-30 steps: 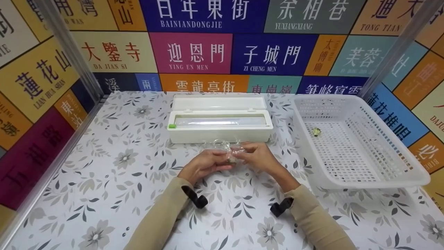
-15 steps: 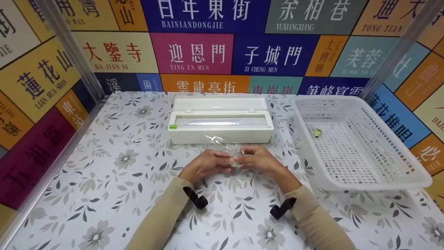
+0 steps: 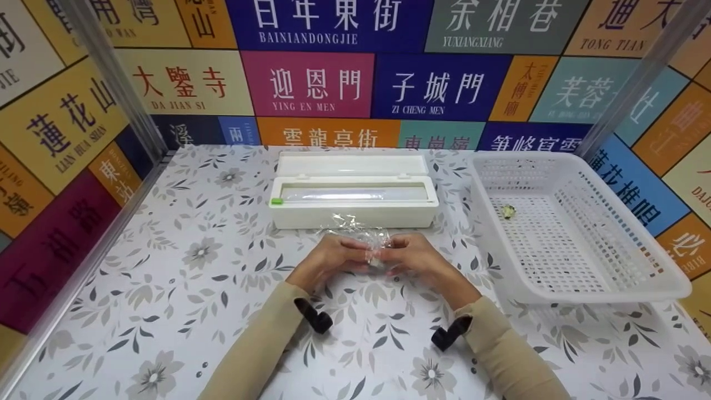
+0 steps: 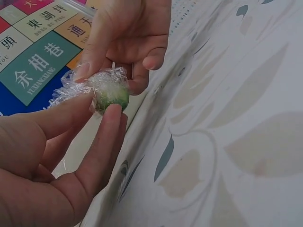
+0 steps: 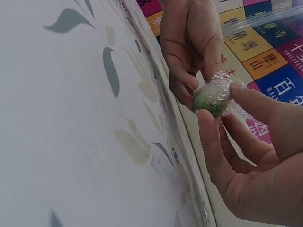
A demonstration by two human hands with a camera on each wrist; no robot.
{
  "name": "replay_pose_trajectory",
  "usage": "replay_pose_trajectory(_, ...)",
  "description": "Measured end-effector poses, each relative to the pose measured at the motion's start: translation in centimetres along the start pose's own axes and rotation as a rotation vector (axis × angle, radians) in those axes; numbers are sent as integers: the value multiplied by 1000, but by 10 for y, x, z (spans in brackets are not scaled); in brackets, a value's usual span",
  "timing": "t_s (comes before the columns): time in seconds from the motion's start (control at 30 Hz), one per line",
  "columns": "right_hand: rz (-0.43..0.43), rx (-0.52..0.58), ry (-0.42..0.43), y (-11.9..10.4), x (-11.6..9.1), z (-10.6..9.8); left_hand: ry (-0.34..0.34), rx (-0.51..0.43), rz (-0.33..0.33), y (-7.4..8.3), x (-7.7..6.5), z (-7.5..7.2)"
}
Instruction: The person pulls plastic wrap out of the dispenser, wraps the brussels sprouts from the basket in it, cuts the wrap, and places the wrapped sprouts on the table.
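Observation:
Both hands meet over the middle of the table, around a small round green thing [image 4: 118, 97] in crinkled cling film [image 4: 105, 81]; its exact kind is hard to tell. In the head view my left hand [image 3: 331, 255] pinches it from the left. From the right, my right hand [image 3: 419, 256] holds it, with the thumb on the gathered film in the right wrist view. Loose film sticks up beyond the fingertips. Just behind the hands stands a white cling film dispenser [image 3: 355, 218], lid raised, with a roll in its window and a green slide cutter [image 3: 276, 201].
A white perforated plastic basket [image 3: 605, 296] stands at the right, holding one small yellow-green thing [image 3: 507, 211]. The table has a floral cover [image 3: 200, 253]. Clear upright panels edge the sides, and a colourful lettered wall rises behind.
Both hands stay nearly in place, shifting their fingers on the wrapped green thing. The right hand has come slightly lower, and the loose film has changed shape. Dispenser and basket are unmoved.

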State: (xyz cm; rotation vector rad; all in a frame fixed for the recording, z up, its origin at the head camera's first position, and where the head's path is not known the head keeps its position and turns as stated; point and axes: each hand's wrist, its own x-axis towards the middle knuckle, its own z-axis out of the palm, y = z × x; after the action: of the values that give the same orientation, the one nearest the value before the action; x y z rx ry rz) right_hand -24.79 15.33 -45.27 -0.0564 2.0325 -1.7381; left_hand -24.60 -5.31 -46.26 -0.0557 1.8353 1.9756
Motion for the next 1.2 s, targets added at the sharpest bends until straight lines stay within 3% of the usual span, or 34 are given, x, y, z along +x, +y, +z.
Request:
replay_pose_trajectory(0.27, 42, 6, 0, 6, 2, 2, -47, 102, -19, 1, -1, -6)
replay_pose_trajectory(0.47, 27, -9, 5, 7, 2, 3, -81, 143, -41, 3, -2, -6)
replay_pose_trajectory(0.63, 23, -29, 22, 6, 1, 5, -116, 200, -3, 3, -2, -7)
replay_pose_trajectory(0.87, 44, -10, -22, 7, 1, 2, -22, 269, 96, -4, -3, 0)
replay_pose_trajectory(1.03, 38, -78, -69, 3, 0, -3, 31, 266, 100, -5, -3, 4)
replay_pose_trajectory(1.2, -3, -88, -28, 4, 2, -2, 40, 246, 76, -5, -3, 5)
